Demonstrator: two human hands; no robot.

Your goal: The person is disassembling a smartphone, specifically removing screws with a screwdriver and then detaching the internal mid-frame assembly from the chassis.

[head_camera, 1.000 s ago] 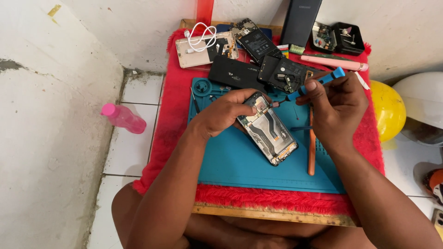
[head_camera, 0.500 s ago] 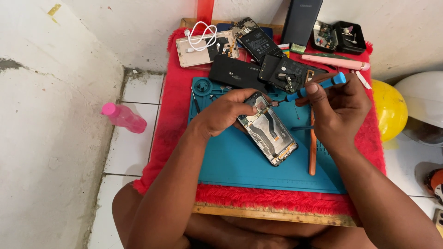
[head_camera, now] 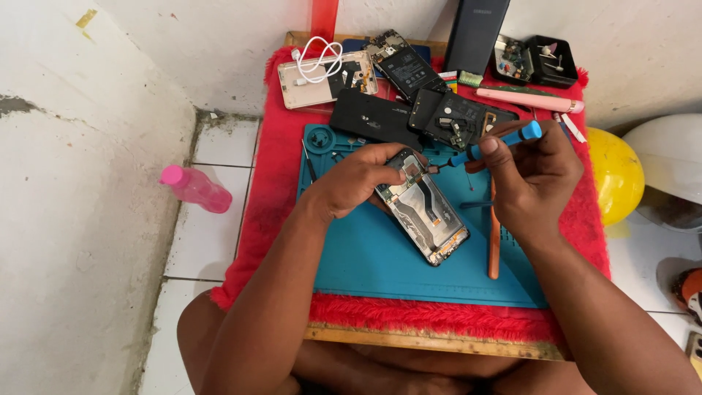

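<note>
At frame centre, the left hand (head_camera: 358, 179) pins an opened grey smartphone (head_camera: 423, 216) to the teal rubber mat (head_camera: 380, 263); right hand (head_camera: 534, 179) fingers grip a blue-handled screwdriver (head_camera: 497, 143). Upper right, a black compartment tray (head_camera: 532, 60) holds small parts.

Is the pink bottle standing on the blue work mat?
No, the pink bottle lies on its side on the tiled floor, left of the red cloth, well away from the blue work mat.
</note>
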